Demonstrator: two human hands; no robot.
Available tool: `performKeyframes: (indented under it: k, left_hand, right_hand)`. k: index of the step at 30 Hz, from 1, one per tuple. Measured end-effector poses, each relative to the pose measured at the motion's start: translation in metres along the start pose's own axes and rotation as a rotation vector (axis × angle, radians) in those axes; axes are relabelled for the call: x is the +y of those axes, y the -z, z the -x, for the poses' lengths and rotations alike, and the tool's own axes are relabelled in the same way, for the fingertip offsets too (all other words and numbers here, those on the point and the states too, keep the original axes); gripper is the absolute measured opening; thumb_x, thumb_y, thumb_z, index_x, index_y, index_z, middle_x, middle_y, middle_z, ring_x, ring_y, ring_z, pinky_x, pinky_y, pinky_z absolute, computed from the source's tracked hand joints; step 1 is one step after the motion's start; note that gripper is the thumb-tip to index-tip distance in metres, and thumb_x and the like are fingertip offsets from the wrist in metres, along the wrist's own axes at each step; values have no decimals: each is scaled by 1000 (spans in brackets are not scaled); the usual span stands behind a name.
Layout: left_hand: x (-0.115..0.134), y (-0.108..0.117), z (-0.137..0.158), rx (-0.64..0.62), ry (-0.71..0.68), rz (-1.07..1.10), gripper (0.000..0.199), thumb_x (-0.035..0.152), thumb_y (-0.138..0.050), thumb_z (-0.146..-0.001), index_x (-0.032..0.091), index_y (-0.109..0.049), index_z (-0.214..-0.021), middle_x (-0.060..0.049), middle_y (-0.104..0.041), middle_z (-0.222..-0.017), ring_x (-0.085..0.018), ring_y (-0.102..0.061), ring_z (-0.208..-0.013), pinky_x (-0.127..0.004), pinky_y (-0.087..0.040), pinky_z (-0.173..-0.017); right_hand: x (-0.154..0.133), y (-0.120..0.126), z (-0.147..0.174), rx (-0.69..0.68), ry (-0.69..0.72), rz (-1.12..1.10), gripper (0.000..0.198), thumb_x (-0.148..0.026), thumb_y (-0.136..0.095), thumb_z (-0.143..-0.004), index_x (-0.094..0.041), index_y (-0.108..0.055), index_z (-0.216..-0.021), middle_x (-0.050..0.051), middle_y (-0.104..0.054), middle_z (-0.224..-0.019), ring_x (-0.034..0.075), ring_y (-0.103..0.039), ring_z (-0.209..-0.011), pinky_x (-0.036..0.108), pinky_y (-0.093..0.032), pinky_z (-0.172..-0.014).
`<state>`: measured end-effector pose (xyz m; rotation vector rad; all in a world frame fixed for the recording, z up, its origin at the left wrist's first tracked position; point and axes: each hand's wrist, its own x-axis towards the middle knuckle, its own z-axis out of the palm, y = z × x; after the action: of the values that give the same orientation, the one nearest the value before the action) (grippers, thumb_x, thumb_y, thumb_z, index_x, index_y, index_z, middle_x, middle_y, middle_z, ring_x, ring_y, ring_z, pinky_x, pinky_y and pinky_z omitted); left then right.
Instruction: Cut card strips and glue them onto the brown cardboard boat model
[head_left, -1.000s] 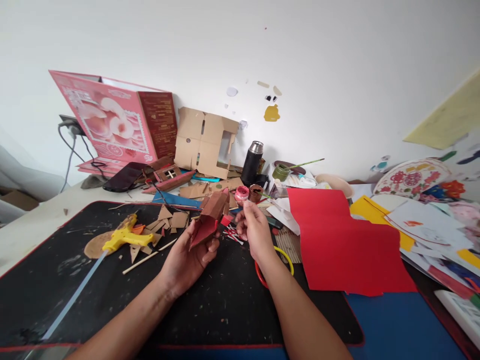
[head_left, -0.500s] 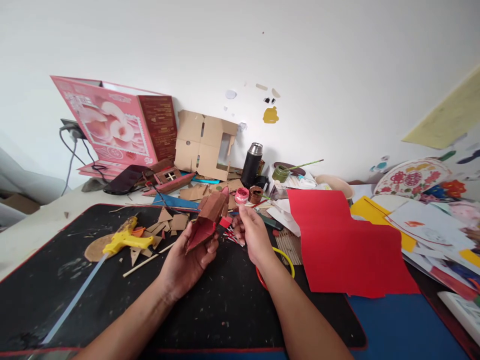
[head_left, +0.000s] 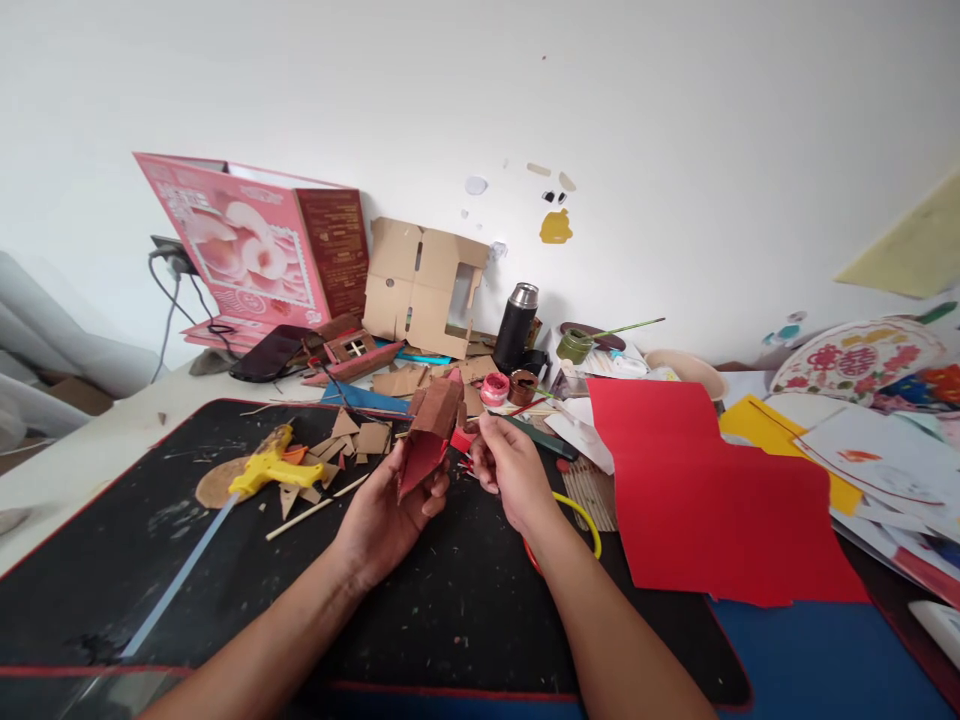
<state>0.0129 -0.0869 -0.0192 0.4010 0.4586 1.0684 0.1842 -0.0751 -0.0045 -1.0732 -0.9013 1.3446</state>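
Observation:
My left hand cups a small cardboard boat, painted brown on top with a red inner face, held tilted above the black mat. Its fingers wrap round the underside and the thumb presses its left side. Close to the boat's right side, my right hand is closed in a pinch, the thumb on top. A small bright red piece shows between the boat and my right fingertips. What the right fingers hold is hidden. Small red and white strips lie partly hidden just below the fingertips.
A yellow glue gun lies left beside cardboard scraps. Behind stand a pink paint jar, a brown jar, a black thermos and another cardboard boat. Red sheets cover the right side.
The view has turned slightly left, so the whole scene sits further right. Both hands stay near the boat, which is held a little more upright.

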Motion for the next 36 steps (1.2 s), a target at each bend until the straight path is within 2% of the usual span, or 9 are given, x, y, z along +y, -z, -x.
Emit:
performKeyframes:
  k: [8, 10, 15, 21, 24, 27, 32, 36]
  left_hand:
    - [-3, 2, 0, -29, -72, -35, 37, 42, -98, -76, 17, -83, -99, -6, -78, -95, -16, -65, -75, -25, -51, -62]
    - [-4, 2, 0, -9, -132, -73, 41, 40, -100, -73, 19, -84, -104, -7, -80, -102, -18, -68, -82, -27, -54, -69]
    - [-7, 0, -1, 24, -300, -133, 47, 41, -101, -72, 22, -84, -111, -8, -81, -110, -23, -71, -100, -32, -54, -91]
    - [-7, -3, 2, 50, -351, -142, 49, 38, -102, -69, 21, -82, -111, -9, -81, -117, -27, -71, -112, -36, -50, -102]
    - [-7, -3, 3, 54, -326, -138, 51, 35, -103, -68, 20, -82, -112, -9, -82, -115, -28, -72, -113, -37, -50, -103]
    - [-7, -2, 4, 45, -308, -147, 50, 36, -103, -69, 20, -82, -111, -8, -82, -109, -27, -73, -103, -37, -51, -97]
    - [-6, -3, 5, 26, -284, -169, 40, 39, -102, -69, 19, -81, -96, -8, -82, -104, -28, -72, -100, -38, -52, -93]
    - [-3, -5, 7, 2, -249, -203, 49, 39, -102, -71, 20, -82, -111, -8, -82, -106, -24, -71, -89, -36, -53, -87]
  right_hand:
    - [-1, -1, 3, -51, -61, 84, 65, -82, -79, -75, -21, -61, -87, -7, -56, -61, 6, -40, -41, 17, -17, -38]
    - [0, -1, 4, -77, -59, 116, 65, -83, -78, -77, -21, -62, -89, -7, -54, -61, 6, -39, -41, 18, -17, -38]
    - [4, -2, 9, -219, -67, 232, 69, -87, -69, -84, -21, -54, -76, -4, -54, -61, 7, -43, -43, 19, -20, -39]
    - [2, -5, 13, -319, -65, 284, 66, -84, -73, -85, -21, -56, -76, -4, -54, -61, 8, -43, -45, 20, -25, -42]
    - [-1, -6, 14, -322, -70, 286, 64, -82, -76, -82, -21, -58, -79, -4, -55, -61, 8, -43, -45, 21, -25, -42]
    - [-2, -6, 14, -349, -89, 279, 64, -84, -73, -83, -21, -58, -79, -4, -57, -60, 9, -45, -44, 21, -26, -42]
    - [-2, -7, 15, -373, -106, 239, 65, -84, -71, -85, -20, -58, -75, -3, -58, -60, 9, -48, -44, 20, -31, -43]
    - [-3, -7, 15, -349, -114, 227, 66, -83, -75, -82, -19, -60, -73, -3, -57, -58, 8, -47, -45, 20, -32, -43]
